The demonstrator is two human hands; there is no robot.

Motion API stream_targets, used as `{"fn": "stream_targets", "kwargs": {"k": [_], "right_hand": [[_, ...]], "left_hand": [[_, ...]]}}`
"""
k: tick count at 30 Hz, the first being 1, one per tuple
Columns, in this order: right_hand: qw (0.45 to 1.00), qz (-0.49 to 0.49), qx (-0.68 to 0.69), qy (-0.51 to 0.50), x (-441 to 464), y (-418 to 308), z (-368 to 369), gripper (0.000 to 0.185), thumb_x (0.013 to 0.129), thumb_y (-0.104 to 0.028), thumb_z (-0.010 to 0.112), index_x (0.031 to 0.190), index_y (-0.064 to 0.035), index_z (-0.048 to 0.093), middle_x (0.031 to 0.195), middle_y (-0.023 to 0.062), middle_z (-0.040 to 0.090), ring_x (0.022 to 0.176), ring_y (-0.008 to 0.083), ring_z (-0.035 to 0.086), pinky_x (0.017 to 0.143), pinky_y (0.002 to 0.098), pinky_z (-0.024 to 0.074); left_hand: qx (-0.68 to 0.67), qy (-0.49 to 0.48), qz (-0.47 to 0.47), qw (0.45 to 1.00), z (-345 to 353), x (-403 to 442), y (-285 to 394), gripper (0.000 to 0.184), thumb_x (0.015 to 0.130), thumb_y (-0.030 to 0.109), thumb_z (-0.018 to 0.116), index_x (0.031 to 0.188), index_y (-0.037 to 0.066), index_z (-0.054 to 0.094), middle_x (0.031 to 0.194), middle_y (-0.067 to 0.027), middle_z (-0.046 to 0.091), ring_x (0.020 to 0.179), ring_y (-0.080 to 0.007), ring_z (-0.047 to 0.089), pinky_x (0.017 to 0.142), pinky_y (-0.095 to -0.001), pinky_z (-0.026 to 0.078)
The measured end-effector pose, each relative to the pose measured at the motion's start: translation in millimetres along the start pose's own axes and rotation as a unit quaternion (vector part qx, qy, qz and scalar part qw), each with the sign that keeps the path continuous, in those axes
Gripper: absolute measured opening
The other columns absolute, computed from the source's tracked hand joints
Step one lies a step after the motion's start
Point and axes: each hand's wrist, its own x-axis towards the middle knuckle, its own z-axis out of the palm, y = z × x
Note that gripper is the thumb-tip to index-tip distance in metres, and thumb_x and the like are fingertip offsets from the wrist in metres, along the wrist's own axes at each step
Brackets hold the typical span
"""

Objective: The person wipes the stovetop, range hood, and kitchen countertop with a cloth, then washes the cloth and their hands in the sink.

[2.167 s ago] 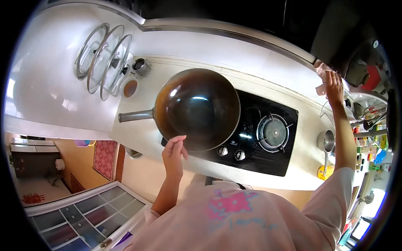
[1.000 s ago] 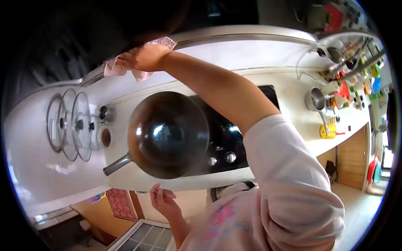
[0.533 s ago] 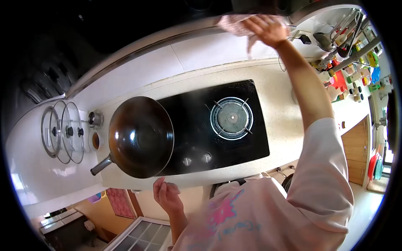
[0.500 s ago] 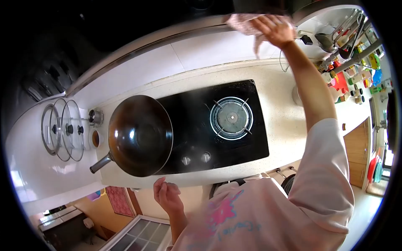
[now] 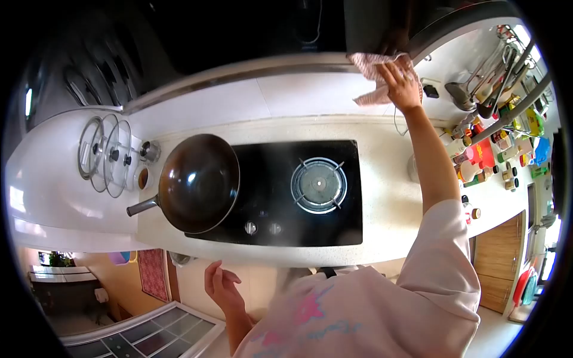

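My right hand (image 5: 404,88) is holding the pink cloth (image 5: 371,64) beneath its fingers, beside the metal rim (image 5: 256,70); my left hand (image 5: 225,291) is hanging loosely curled, the wok (image 5: 200,188) sitting ahead of it.

Your right arm (image 5: 436,161) stretches up past the far right corner of the hob (image 5: 262,179), right hand (image 5: 403,85) raised with fingers extended. Your left hand (image 5: 222,287) hangs short of the hob's near edge, fingers loosely curled.

Two hands (image 5: 404,88), one cloth (image 5: 369,64), one wok (image 5: 200,185), three glass lids (image 5: 113,155), two stove knobs (image 5: 251,228)
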Motion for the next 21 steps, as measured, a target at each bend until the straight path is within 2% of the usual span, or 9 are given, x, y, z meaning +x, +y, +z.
{"fn": "stream_targets", "kwargs": {"k": [3, 6, 7, 9, 10, 11, 15, 18, 21], "right_hand": [[0.998, -0.061, 0.003, 0.009, -5, 16, -36, 0.049, 0.081, -0.004, 0.060, 0.130, -0.0100, 0.060, 0.130, 0.0122, 0.063, 0.126, 0.0347, 0.056, 0.112, 0.0477, 0.0389], [0.990, 0.036, 0.006, 0.135, -24, 19, -60, 0.045, 0.082, -0.010, 0.065, 0.127, -0.0070, 0.061, 0.125, 0.0147, 0.065, 0.121, 0.0353, 0.060, 0.111, 0.0495, 0.0388], [0.976, 0.078, 0.018, 0.201, -27, 20, -60, 0.050, 0.085, -0.009, 0.064, 0.134, -0.0075, 0.058, 0.127, 0.0195, 0.062, 0.128, 0.0376, 0.054, 0.114, 0.0516, 0.0326], [0.914, 0.146, 0.117, 0.361, 2, 7, -86, 0.056, 0.086, -0.008, 0.067, 0.140, -0.0073, 0.054, 0.136, 0.0201, 0.057, 0.133, 0.0358, 0.050, 0.115, 0.0494, 0.0322], [0.865, 0.204, 0.188, 0.418, 26, -5, -103, 0.050, 0.090, -0.016, 0.064, 0.137, -0.0049, 0.055, 0.127, 0.0173, 0.059, 0.122, 0.0341, 0.054, 0.109, 0.0471, 0.0365], [0.844, 0.205, 0.204, 0.451, 46, -9, -120, 0.051, 0.092, -0.019, 0.062, 0.139, -0.0037, 0.052, 0.131, 0.0174, 0.056, 0.125, 0.0336, 0.052, 0.110, 0.0466, 0.0363], [0.862, 0.055, 0.120, 0.490, 116, 11, -175, 0.058, 0.098, -0.029, 0.057, 0.145, 0.0009, 0.044, 0.150, 0.0200, 0.041, 0.138, 0.0350, 0.041, 0.114, 0.0458, 0.0331], [0.815, -0.099, 0.114, 0.559, 166, 18, -168, 0.063, 0.094, -0.036, 0.063, 0.140, 0.0057, 0.051, 0.146, 0.0293, 0.044, 0.137, 0.0465, 0.042, 0.103, 0.0489, 0.0430], [0.838, -0.099, -0.023, 0.536, 174, 8, -167, 0.052, 0.096, -0.033, 0.061, 0.134, 0.0013, 0.059, 0.140, 0.0225, 0.052, 0.131, 0.0416, 0.050, 0.092, 0.0472, 0.0481]], "left_hand": [[0.001, 0.013, 0.010, 1.000, -6, -8, -4, 0.019, 0.098, 0.012, 0.052, 0.108, 0.001, 0.064, 0.061, -0.0030, 0.053, 0.054, -0.0118, 0.051, 0.055, -0.0247, 0.043], [-0.009, 0.029, 0.004, 1.000, -8, -9, -10, 0.019, 0.098, 0.012, 0.052, 0.108, 0.001, 0.064, 0.061, -0.0029, 0.052, 0.055, -0.0116, 0.052, 0.055, -0.0244, 0.043], [-0.011, 0.039, -0.002, 0.999, -9, -12, -13, 0.019, 0.098, 0.012, 0.052, 0.108, 0.001, 0.064, 0.061, -0.0028, 0.052, 0.055, -0.0116, 0.052, 0.055, -0.0243, 0.043], [-0.029, 0.042, -0.009, 0.999, -5, -9, -15, 0.019, 0.098, 0.012, 0.052, 0.108, 0.001, 0.064, 0.063, -0.0031, 0.052, 0.055, -0.0117, 0.052, 0.055, -0.0244, 0.044], [-0.037, 0.044, -0.013, 0.998, 0, -9, -14, 0.019, 0.099, 0.011, 0.052, 0.108, 0.001, 0.064, 0.063, -0.0032, 0.052, 0.055, -0.0118, 0.052, 0.056, -0.0245, 0.044], [-0.039, 0.038, -0.017, 0.998, 7, -10, -13, 0.019, 0.099, 0.011, 0.052, 0.108, 0.001, 0.064, 0.064, -0.0034, 0.052, 0.055, -0.0119, 0.051, 0.055, -0.0246, 0.044], [-0.052, 0.012, -0.017, 0.998, 32, -3, -9, 0.019, 0.099, 0.009, 0.050, 0.107, 0.000, 0.064, 0.064, -0.0038, 0.053, 0.054, -0.0125, 0.051, 0.055, -0.0255, 0.045], [-0.077, 0.006, -0.027, 0.997, 43, 5, -15, 0.019, 0.099, 0.009, 0.050, 0.107, 0.000, 0.064, 0.061, -0.0033, 0.051, 0.054, -0.0127, 0.052, 0.055, -0.0261, 0.045], [-0.092, 0.011, -0.048, 0.995, 52, 6, -20, 0.019, 0.099, 0.009, 0.050, 0.107, 0.000, 0.064, 0.060, -0.0033, 0.052, 0.053, -0.0127, 0.052, 0.055, -0.0261, 0.045]]}}
